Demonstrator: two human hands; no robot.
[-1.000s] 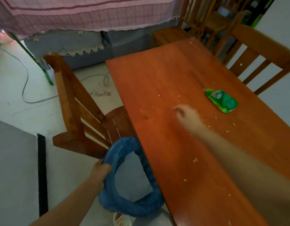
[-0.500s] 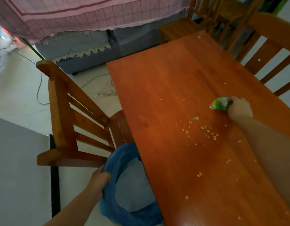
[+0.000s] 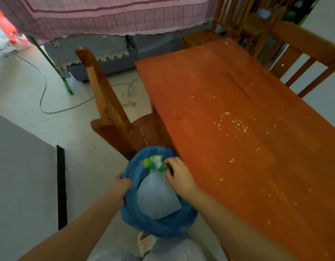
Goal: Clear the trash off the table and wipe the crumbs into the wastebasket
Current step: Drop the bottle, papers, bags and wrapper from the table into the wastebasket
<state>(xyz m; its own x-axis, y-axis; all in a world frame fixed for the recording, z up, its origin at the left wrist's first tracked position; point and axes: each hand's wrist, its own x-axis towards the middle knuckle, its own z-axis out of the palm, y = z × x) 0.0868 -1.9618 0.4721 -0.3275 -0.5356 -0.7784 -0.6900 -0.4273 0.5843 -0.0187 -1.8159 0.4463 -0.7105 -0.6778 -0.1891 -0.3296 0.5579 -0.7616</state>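
The green wrapper (image 3: 155,163) is pinched in the right hand (image 3: 178,176), just over the open wastebasket (image 3: 159,223), which is lined with a blue bag. The basket's rim is gripped tight by the left hand (image 3: 121,186). The wrapper could be dropped onto the floor if it is let go too near the edge. Crumbs (image 3: 238,126) are left scattered on the surface (image 3: 210,81). The wrapper is blurred, and the right fingertips are partly hidden behind it.

The right hand (image 3: 178,176) carried the green wrapper (image 3: 155,163) (crumpled) off the table (image 3: 238,81) over the wastebasket (image 3: 159,223).
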